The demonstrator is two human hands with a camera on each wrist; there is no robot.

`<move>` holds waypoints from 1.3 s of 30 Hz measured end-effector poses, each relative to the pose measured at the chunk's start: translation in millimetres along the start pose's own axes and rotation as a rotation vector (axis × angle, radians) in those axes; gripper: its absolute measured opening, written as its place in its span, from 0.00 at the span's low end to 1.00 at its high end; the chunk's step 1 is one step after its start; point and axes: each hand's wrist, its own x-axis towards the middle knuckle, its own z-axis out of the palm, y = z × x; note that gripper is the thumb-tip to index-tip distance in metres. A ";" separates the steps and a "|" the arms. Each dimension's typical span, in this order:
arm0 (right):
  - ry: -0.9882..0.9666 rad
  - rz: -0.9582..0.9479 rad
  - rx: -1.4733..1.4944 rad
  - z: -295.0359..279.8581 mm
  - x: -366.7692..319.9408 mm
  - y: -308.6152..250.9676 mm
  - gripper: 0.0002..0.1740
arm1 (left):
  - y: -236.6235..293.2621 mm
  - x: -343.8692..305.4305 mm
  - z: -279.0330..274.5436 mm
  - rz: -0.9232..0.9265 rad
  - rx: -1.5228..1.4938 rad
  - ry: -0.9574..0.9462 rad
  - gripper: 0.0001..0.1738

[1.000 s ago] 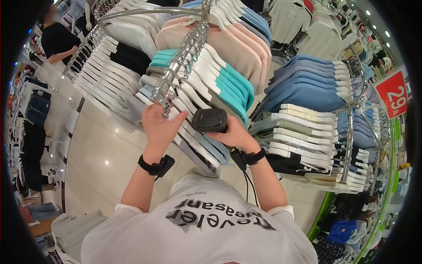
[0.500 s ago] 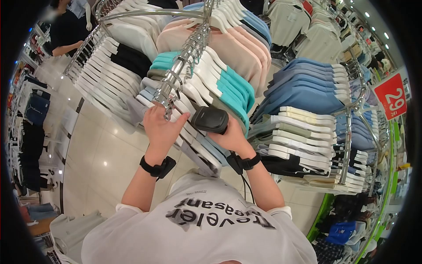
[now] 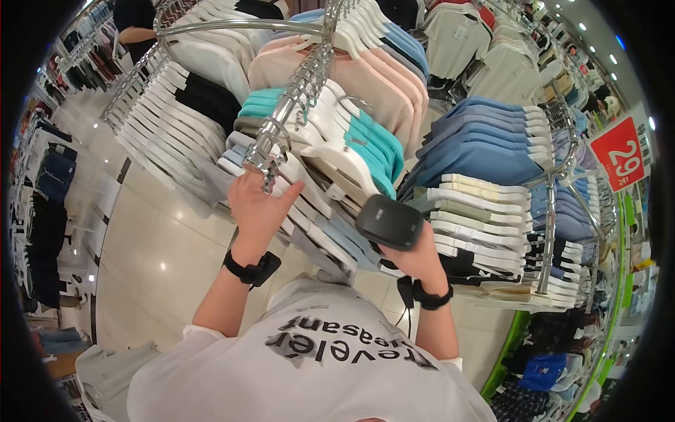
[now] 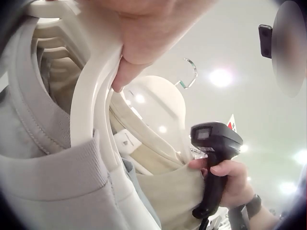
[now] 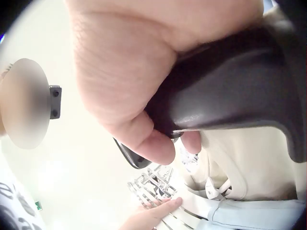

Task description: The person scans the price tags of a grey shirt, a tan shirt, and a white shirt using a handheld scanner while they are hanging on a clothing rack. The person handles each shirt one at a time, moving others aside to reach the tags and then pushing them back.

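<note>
In the head view my right hand [image 3: 418, 257] grips a black handheld barcode scanner [image 3: 390, 221], its head over the hanging shirts. The left wrist view shows that hand's fingertips right at the shoulder of a beige shirt [image 4: 175, 191]. This shirt hangs on a white hanger [image 3: 344, 158] that leans out of the row, its metal hook [image 4: 193, 72] free of the rail in the left wrist view. A white label [image 4: 127, 142] shows inside its collar. My left hand [image 3: 256, 214] holds the front white hangers [image 4: 84, 115], below the rail's end; most of its fingers are hidden.
The chrome rail [image 3: 281, 112] slopes toward me, with turquoise shirts [image 3: 373, 148] and pink shirts [image 3: 380, 77] farther back. Blue shirts [image 3: 478, 141] fill another rack at the right, beside a red price sign [image 3: 619, 155]. A person [image 3: 133, 28] stands at the far left.
My right hand has moved right and toward me with the scanner. The beige shirt's hanger has come out of the row with it. My left hand has stayed at the rail's end.
</note>
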 end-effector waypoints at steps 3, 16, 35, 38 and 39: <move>0.041 0.001 -0.056 -17.8 -23.0 -24.6 0.25 | 4.4 0.0 -4.4 -0.052 -0.025 -0.066 0.38; 0.280 0.026 -0.422 -100.3 -140.7 -45.9 0.24 | -21.3 -1.6 -32.6 0.184 -0.122 -0.383 0.65; 0.457 -0.029 -0.794 -171.3 -286.1 -89.7 0.38 | -29.4 3.5 13.4 0.263 -0.017 -0.034 0.63; 0.542 0.000 -0.879 -179.3 -316.2 -97.9 0.43 | -34.8 6.1 18.2 0.264 -0.001 -0.008 0.64; 0.624 0.038 -0.861 -177.3 -322.7 -106.0 0.34 | -36.6 6.8 19.3 0.265 0.007 -0.004 0.64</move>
